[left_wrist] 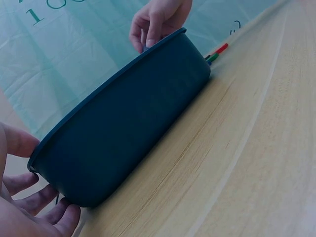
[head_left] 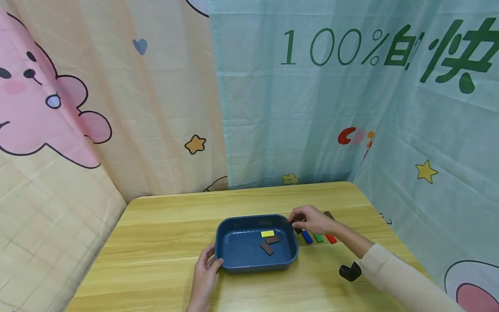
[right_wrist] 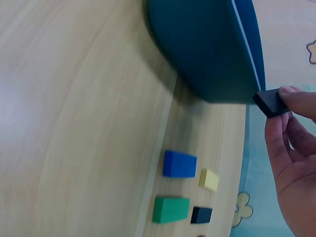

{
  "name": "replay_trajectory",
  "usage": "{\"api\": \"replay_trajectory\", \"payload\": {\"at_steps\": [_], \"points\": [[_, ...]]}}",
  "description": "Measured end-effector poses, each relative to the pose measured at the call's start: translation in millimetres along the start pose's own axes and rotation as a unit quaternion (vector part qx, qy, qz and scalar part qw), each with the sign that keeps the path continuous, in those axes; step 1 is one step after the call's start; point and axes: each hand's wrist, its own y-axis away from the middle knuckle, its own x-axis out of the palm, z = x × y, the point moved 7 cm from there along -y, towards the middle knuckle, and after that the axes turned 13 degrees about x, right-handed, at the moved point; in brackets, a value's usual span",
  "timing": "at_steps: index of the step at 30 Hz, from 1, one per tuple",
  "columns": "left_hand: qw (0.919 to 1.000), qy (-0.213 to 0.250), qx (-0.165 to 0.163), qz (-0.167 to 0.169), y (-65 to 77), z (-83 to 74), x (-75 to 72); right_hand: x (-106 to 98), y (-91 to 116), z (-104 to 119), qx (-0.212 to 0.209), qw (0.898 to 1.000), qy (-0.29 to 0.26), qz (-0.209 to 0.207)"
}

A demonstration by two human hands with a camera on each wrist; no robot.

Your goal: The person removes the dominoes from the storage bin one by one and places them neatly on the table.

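A dark blue plastic bin [head_left: 257, 268] stands on the table, with one yellow block [head_left: 267, 234] and two brown blocks [head_left: 267, 248] lying inside. My left hand [head_left: 204, 271] grips its near left corner, thumb and fingers against the rim and outer wall. At the opposite end, my right hand [head_left: 310, 219] pinches a small dark flat block [right_wrist: 270, 102] between thumb and fingers, close to the bin's right rim. On the table beside that end lie a blue block [right_wrist: 179, 164], a green block [right_wrist: 171, 209], a pale yellow block [right_wrist: 209, 179] and a dark block [right_wrist: 201, 215].
A red block [head_left: 331, 239] lies to the right of the green one. Nearer the front, a black angular object [head_left: 350, 272] sits by the right sleeve [head_left: 393, 271]. Printed curtains [head_left: 296, 108] hang behind and beside the wooden table [head_left: 156, 242].
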Motion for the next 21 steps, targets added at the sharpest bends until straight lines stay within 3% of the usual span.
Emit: {"api": "replay_trajectory", "payload": {"at_steps": [11,21], "points": [[1.0,0.004,-0.001,-0.003,-0.1,1.6,-0.5,-17,17,-28,0.044,0.998,-0.023,-0.036],[1.0,0.0,0.001,0.004,-0.6,-0.8,0.9,-41,49,-67,0.097,0.992,-0.021,-0.079]]}}
